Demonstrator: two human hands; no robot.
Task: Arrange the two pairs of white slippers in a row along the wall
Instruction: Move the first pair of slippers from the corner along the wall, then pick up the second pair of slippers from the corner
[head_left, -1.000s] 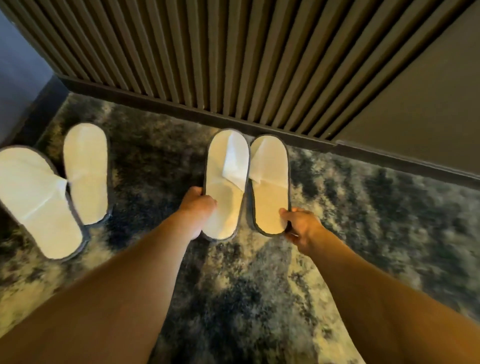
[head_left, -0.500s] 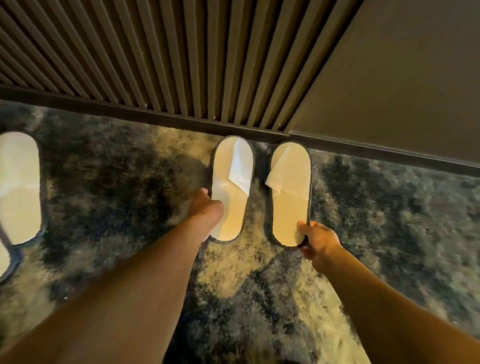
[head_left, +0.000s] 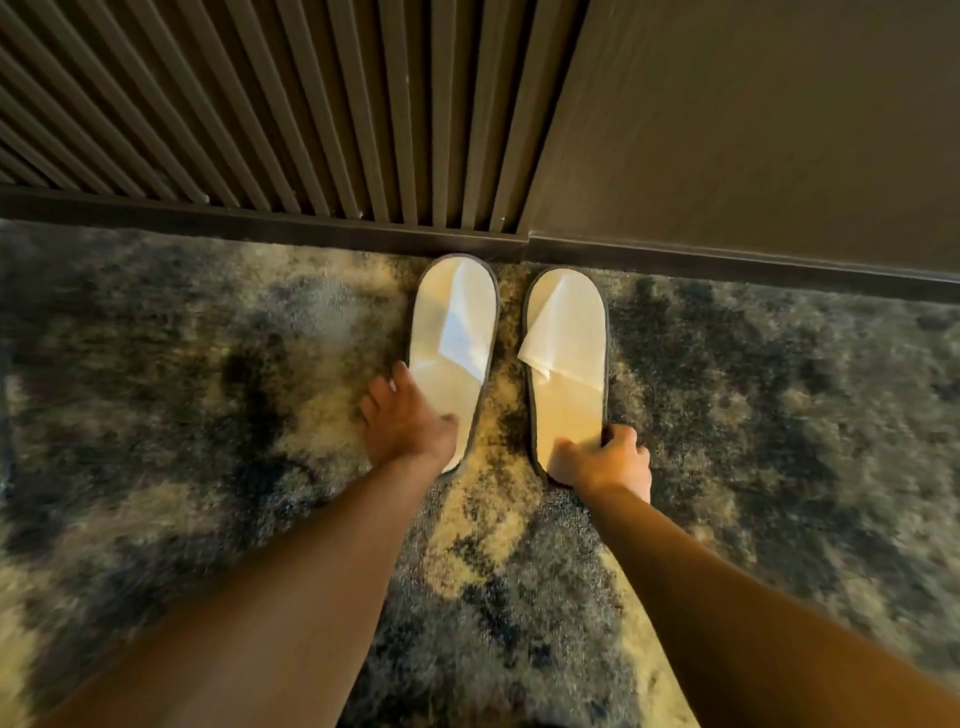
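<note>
Two white slippers with grey edging lie side by side on the carpet, toes touching the dark skirting board. My left hand rests on the heel of the left slipper, fingers spread along its left edge. My right hand grips the heel of the right slipper, thumb on the insole and fingers curled around the right rim. A narrow gap of carpet separates the two slippers. The second pair is out of view.
A ribbed wooden wall panel rises behind the skirting on the left, a smooth brown wall on the right. Mottled dark blue and beige carpet covers the floor on both sides of the slippers.
The view has swung right, so the other pair has left the frame. The held slippers now lie slightly apart with toes at the skirting, and my left fingers have spread.
</note>
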